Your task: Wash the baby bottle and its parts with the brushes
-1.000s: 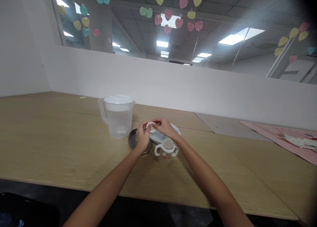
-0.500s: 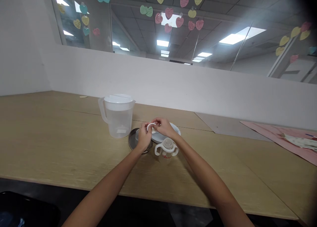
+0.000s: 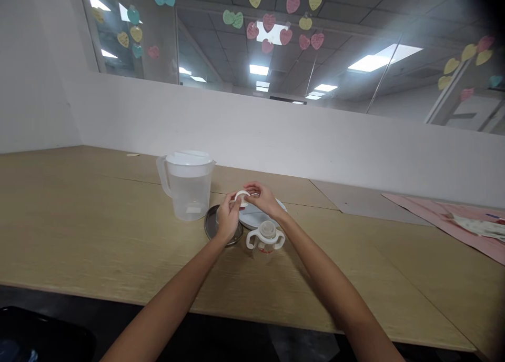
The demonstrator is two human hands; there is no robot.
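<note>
Between my two hands is a small white ring (image 3: 242, 194), like the screw collar of a baby bottle; its inner part is too small to make out. My left hand (image 3: 229, 214) grips it from the left side. On the other side, my right hand (image 3: 263, 198) pinches its edge with the thumb and a finger, the other fingers raised. Just below stands a clear baby bottle (image 3: 265, 246) with two white handles, upright. Under the hands lie a round dark metal tray (image 3: 211, 226) and a white plate (image 3: 256, 218), both partly hidden. A clear piece on the tray is mostly covered by my left hand.
A lidded translucent pitcher (image 3: 191, 191) with its handle to the left stands left of the tray. At the far right, a pink cloth (image 3: 426, 207) lies with a pale patterned item on it. A white wall and window rise behind the wooden table (image 3: 118, 246).
The white ring has risen slightly and turned in my hands. My right hand has moved up a little, its fingers spreading away from the ring. The bottle, tray and pitcher stay in place.
</note>
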